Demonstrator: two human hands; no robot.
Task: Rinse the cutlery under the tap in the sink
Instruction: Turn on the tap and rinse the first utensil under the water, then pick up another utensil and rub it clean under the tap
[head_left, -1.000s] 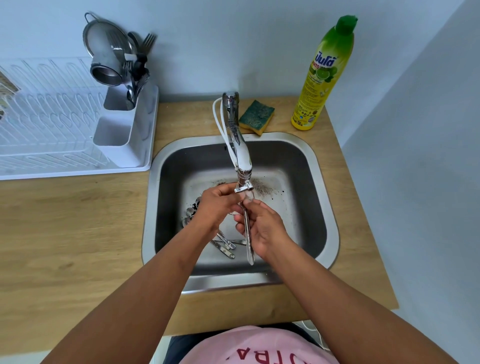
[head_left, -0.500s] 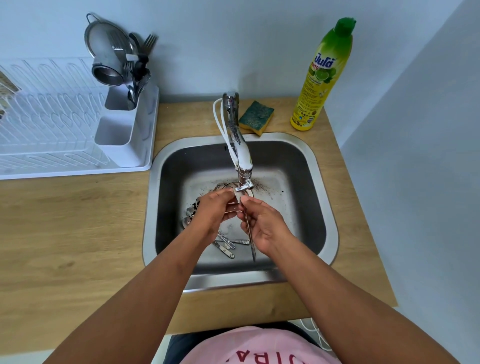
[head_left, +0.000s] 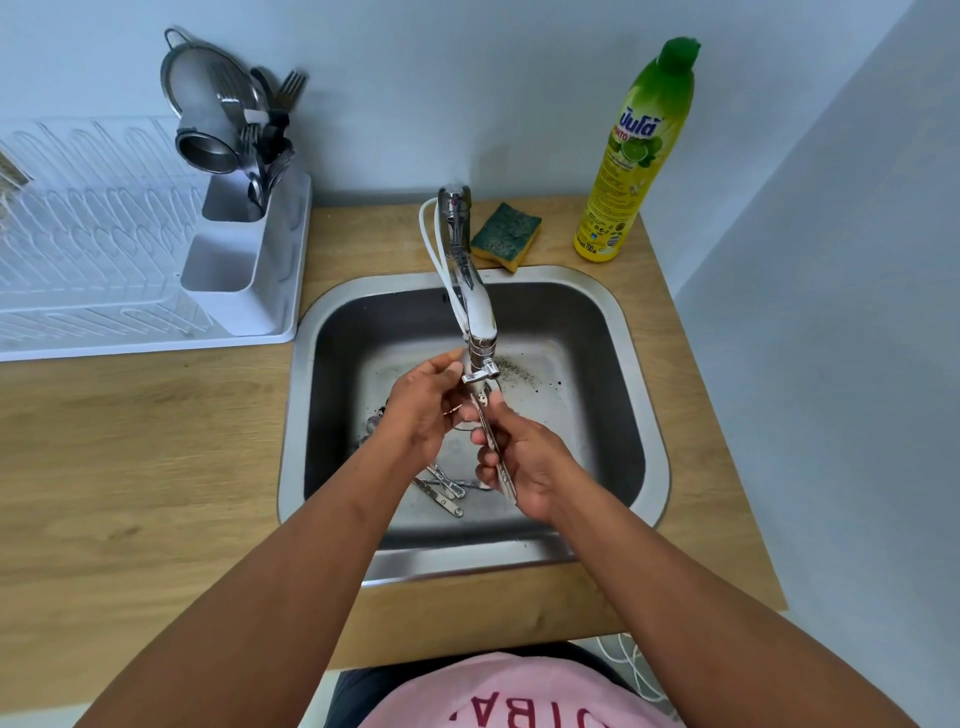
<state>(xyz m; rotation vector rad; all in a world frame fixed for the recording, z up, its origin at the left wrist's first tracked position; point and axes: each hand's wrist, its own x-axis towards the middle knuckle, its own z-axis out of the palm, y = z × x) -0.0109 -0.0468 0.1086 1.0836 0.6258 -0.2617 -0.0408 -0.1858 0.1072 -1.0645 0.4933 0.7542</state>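
Your right hand (head_left: 524, 470) was closed around the handle of 1 piece of cutlery (head_left: 494, 454), held near-upright over the middle of the sink (head_left: 631, 332), its upper end just under the outlet of the tap (head_left: 480, 332). Whether it was a spoon, fork or knife could not be told; the head was hidden behind the outlet. Your left hand (head_left: 426, 402) was curled beside that upper end, fingertips at the metal; whether that grip actually pinched the piece could not be confirmed. No stream of water was distinguishable.

The remaining cutlery (head_left: 441, 491) lay loose on the sink floor toward the near-left corner, partly under your left wrist, handles crossing. Dark specks sat on the floor behind the tap outlet.

On the counter, the sponge (head_left: 506, 236) and the detergent bottle (head_left: 636, 156) stood along the back edge; the drying rack (head_left: 130, 291) occupied the left side, its caddy (head_left: 244, 260) already holding utensils.

Assessment: the piece looked thin, rigid steel, light, and likely slick when wet or soapy. You would do best to hold low on the handle, as the right hand did, leaving the head free for rubbing. The crossed pieces below would probably need lifting 1 at a time by the handle ends.
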